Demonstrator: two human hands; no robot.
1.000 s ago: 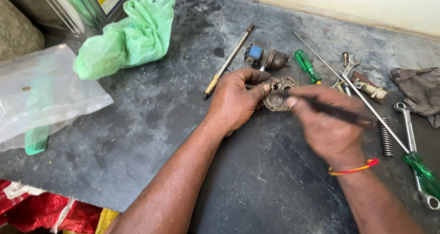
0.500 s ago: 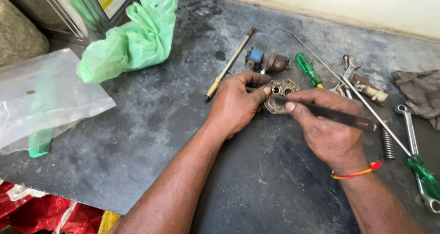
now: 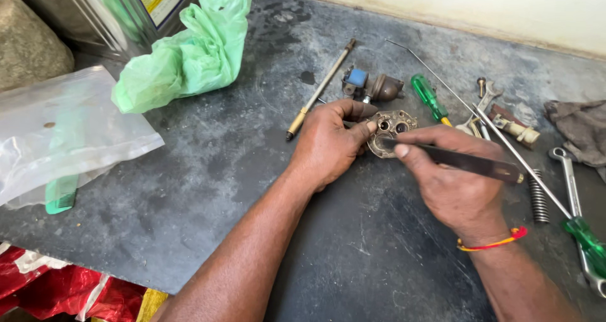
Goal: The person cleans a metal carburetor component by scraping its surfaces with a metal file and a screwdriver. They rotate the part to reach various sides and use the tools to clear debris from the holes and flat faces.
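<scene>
Metal, round and rusty, the plate (image 3: 391, 131) lies on the dark slab (image 3: 208, 189), pinned at its near edge by the left hand (image 3: 328, 145), fingers curled over it. Reaching in from the right, the right hand (image 3: 451, 177) pinches a flat blade (image 3: 461, 161) whose tip touches the plate. Close behind lie a valve (image 3: 372, 87), a green screwdriver (image 3: 429, 98) and a long rod (image 3: 480, 117); a spring (image 3: 538, 196) sits to the right.

Both forearms are showing bare to the edge of the view, with no sleeves reaching into sight. The left hand (image 3: 328, 146) is wearing no ring, watch or band. The right hand (image 3: 451, 182) is wearing a thin thread bracelet (image 3: 492, 241) around the wrist, red with a yellow strand running alongside it, ending in a small red knot at the outer side.
</scene>
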